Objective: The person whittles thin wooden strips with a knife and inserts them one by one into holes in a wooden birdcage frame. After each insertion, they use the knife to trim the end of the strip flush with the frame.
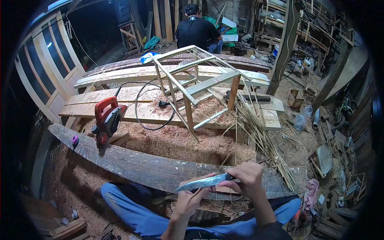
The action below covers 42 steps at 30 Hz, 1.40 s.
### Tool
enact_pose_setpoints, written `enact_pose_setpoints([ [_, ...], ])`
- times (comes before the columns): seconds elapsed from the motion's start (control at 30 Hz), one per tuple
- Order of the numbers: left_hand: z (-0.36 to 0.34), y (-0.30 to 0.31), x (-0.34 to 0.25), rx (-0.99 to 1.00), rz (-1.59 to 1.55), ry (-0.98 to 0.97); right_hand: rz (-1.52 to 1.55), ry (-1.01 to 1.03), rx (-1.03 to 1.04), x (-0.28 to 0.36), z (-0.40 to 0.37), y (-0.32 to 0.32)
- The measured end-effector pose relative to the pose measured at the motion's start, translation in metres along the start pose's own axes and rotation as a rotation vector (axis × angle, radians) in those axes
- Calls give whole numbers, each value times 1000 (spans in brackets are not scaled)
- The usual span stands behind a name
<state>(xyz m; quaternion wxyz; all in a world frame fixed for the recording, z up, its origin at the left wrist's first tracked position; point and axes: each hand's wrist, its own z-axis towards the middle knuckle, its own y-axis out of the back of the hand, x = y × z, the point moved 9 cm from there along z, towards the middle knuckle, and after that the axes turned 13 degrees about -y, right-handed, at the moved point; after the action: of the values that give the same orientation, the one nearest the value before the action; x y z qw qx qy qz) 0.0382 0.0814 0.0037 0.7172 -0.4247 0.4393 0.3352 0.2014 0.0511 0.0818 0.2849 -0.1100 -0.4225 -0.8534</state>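
Observation:
My right hand (pixel 248 179) is closed round the dark handle of a knife (pixel 204 182), whose broad blade points left over my lap. Just below the blade, my left hand (pixel 187 205) is closed on what looks like a thin bamboo strip; the blade and fingers partly hide it. Ahead stands a wooden frame (pixel 206 85) with thin sticks set across part of it. To its right, a bundle of thin bamboo strips (pixel 264 140) leans down across the dark bench plank (pixel 144 170).
A red power planer (pixel 107 120) rests on the plank at left, near a small purple object (pixel 75 140). Its black cable loops over pale boards (pixel 136 106). Shavings (pixel 172 142) cover the floor. A post (pixel 284 50) rises at right. A person (pixel 197 30) sits beyond, back turned.

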Motion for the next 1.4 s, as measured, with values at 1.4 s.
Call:
enact_pose_setpoints([
  [1.4, -3, 7, 5, -80, -161, 151, -13, -78, -122, -20, 5, 13],
])
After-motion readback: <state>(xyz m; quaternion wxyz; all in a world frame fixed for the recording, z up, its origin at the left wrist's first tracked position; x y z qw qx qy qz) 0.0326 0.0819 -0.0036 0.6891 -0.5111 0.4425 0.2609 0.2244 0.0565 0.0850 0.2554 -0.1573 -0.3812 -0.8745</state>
